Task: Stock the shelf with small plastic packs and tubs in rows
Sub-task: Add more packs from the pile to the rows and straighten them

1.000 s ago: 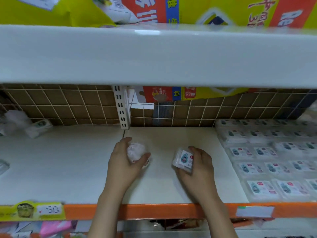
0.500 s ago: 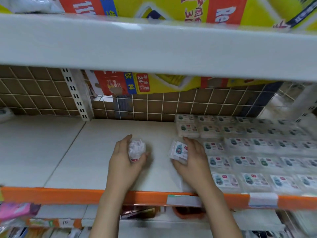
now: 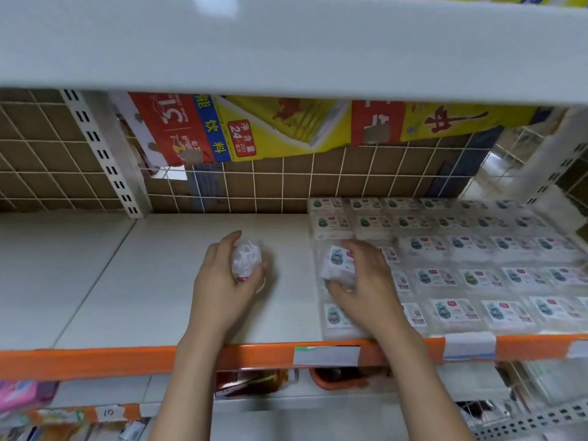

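My left hand (image 3: 224, 288) grips a crumpled white plastic wrapper (image 3: 245, 259) above the bare white shelf board (image 3: 152, 281). My right hand (image 3: 366, 288) holds a small clear plastic pack (image 3: 339, 264) with a white label, tilted, at the left edge of the stocked packs. Several rows of the same labelled packs (image 3: 461, 256) lie flat on the right half of the shelf, reaching back to the wire grid.
An orange shelf lip (image 3: 95, 361) with white price tags (image 3: 326, 354) runs along the front. A white shelf (image 3: 286, 43) hangs low overhead. A slotted upright (image 3: 105, 154) and wire grid back (image 3: 286, 183) close the rear. Lower shelves hold other goods.
The view has swung right, so the stocked rows fill more of the frame. My right hand has carried its pack to the left edge of those rows. My left hand keeps the wrapper.
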The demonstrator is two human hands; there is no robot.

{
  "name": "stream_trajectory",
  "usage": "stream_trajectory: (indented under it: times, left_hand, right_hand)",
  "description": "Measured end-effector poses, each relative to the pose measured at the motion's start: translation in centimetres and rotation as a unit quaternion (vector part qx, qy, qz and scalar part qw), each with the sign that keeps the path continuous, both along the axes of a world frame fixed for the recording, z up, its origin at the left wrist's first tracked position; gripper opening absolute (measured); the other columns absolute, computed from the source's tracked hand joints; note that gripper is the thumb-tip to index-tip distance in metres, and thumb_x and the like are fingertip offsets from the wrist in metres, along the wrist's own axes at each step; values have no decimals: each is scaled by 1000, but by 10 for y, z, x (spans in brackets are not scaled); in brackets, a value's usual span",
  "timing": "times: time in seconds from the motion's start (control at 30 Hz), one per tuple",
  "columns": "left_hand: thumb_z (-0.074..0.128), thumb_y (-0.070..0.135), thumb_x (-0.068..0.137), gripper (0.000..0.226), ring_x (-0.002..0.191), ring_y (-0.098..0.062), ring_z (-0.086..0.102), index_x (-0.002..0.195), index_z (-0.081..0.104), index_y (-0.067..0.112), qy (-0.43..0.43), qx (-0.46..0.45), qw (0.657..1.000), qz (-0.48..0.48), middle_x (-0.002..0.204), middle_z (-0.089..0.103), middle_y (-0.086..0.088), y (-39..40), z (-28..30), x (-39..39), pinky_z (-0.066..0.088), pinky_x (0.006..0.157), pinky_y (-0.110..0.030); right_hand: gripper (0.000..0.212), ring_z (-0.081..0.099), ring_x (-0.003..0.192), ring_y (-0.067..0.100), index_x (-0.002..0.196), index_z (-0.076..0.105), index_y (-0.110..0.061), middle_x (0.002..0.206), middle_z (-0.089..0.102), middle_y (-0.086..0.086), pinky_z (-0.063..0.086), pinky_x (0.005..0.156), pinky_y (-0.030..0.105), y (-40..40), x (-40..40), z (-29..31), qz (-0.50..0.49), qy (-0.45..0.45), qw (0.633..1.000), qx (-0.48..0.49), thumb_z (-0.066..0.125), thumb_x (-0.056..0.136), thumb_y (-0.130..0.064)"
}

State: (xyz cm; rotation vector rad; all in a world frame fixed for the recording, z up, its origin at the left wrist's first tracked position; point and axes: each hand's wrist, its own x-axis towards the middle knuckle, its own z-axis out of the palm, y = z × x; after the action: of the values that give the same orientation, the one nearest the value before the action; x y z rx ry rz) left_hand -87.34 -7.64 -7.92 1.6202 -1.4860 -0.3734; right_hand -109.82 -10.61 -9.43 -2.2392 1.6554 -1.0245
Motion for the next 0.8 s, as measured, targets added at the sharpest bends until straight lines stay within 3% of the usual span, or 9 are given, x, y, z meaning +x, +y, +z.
stream_trajectory:
  times: [0.1, 0.27, 0.43, 0.53, 0.67, 0.8]
  left_hand:
    - [66, 42, 75, 66, 106, -17, 52, 134, 45, 22, -1, 0, 1000, -11, 125, 52, -1, -6, 0, -8, 37, 83, -25]
    - [73, 26, 80, 60, 107, -20, 53, 133, 47, 20, -25, 3, 999, -26, 126, 53, -3, -15, -2, -26, 38, 84, -26]
    - [70, 36, 76, 61, 105, -18, 55, 131, 49, 21, -39, 1, 999, -30, 123, 55, 0, -21, 1, -31, 37, 82, -24]
    - [71, 35, 76, 61, 102, -17, 55, 131, 49, 21, -47, -3, 999, -22, 121, 55, 1, -20, 0, -27, 38, 82, -24]
    - [74, 24, 77, 61, 104, -19, 54, 133, 48, 22, -56, 14, 998, -9, 126, 54, -2, -17, -5, -23, 39, 82, -26]
    - [75, 23, 77, 61, 104, -19, 55, 132, 48, 21, -55, 21, 998, -5, 125, 54, -2, -13, -10, -23, 39, 82, -26]
  right_hand:
    - [55, 50, 114, 31, 119, 56, -8, 119, 57, 11, 39, 98, 41, -7, -30, 2, -20, 36, 999, -13, 66, 67, -24]
    - [53, 50, 114, 29, 122, 56, -11, 124, 56, 9, 38, 93, 35, -31, -64, 12, -20, 119, 992, 37, 70, 72, -26]
    - [45, 54, 106, 30, 115, 58, -10, 117, 59, 9, 40, 88, 35, -56, -67, 17, 19, 159, 986, 38, 71, 74, -22]
    - [32, 51, 112, 30, 109, 61, -15, 118, 57, 5, 36, 91, 37, -61, -70, 13, 4, 193, 981, 28, 66, 77, -19]
    - [37, 41, 122, 23, 119, 57, -23, 129, 52, -2, 27, 97, 32, -57, -74, 10, -30, 184, 981, 53, 56, 83, -14]
    - [48, 29, 136, 22, 135, 46, -20, 145, 39, 3, 18, 108, 29, -49, -75, 2, 2, 175, 979, 100, 51, 88, -14]
